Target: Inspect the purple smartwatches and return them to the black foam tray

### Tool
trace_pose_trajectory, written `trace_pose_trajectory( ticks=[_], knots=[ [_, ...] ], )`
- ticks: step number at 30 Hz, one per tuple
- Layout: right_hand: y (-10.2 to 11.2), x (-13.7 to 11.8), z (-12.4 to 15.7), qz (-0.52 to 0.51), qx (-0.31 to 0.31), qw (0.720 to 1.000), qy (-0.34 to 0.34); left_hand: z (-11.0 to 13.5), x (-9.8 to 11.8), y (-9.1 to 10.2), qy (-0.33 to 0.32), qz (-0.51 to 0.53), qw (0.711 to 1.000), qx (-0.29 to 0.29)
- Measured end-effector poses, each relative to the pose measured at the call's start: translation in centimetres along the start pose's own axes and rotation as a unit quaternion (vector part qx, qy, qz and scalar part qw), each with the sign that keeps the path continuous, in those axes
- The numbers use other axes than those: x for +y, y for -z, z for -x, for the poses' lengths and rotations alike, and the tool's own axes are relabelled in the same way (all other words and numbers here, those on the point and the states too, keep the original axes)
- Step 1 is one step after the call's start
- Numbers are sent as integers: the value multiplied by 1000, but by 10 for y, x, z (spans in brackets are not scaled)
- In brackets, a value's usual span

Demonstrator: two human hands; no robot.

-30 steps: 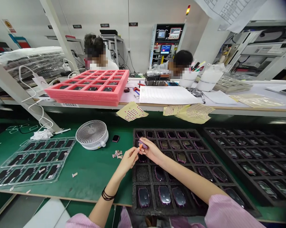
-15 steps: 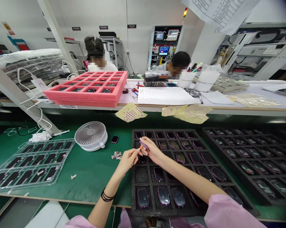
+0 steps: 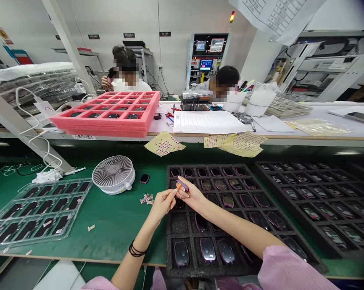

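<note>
My right hand [image 3: 192, 194] holds a small purple-rimmed watch-like part [image 3: 182, 184] above the black foam tray [image 3: 182, 222] that is filled with several similar parts. My left hand [image 3: 163, 202] pinches a small orange tab [image 3: 178, 187] at the edge of that part. Both hands meet over the tray's upper left cells. A black hair band sits on my left wrist.
A white round fan [image 3: 113, 175] and a lone dark part [image 3: 144, 178] lie on the green mat, with a pile of small peeled tabs [image 3: 147, 198]. A clear plastic tray [image 3: 37, 209] is at left, a second black tray [image 3: 317, 197] at right. Two people sit behind the pink foam tray [image 3: 109, 114].
Hands stay together on the part, almost still; the view has shifted slightly so everything sits a little to the left.
</note>
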State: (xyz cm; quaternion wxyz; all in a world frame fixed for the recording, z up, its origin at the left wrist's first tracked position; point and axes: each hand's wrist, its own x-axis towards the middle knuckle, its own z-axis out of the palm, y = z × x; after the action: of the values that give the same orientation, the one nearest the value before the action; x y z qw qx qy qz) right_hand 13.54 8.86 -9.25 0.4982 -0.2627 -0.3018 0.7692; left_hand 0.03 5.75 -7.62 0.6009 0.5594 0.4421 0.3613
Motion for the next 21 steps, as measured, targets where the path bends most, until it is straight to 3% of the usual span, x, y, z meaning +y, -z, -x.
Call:
trace_pose_trajectory(
  ticks=[14, 21],
  knots=[
    [0, 1, -1, 18, 11, 1000, 7, -7, -9, -3, 6, 45, 999, 15],
    [-2, 7, 8, 89, 61, 993, 47, -12, 0, -3, -11, 37, 996, 79]
  ],
)
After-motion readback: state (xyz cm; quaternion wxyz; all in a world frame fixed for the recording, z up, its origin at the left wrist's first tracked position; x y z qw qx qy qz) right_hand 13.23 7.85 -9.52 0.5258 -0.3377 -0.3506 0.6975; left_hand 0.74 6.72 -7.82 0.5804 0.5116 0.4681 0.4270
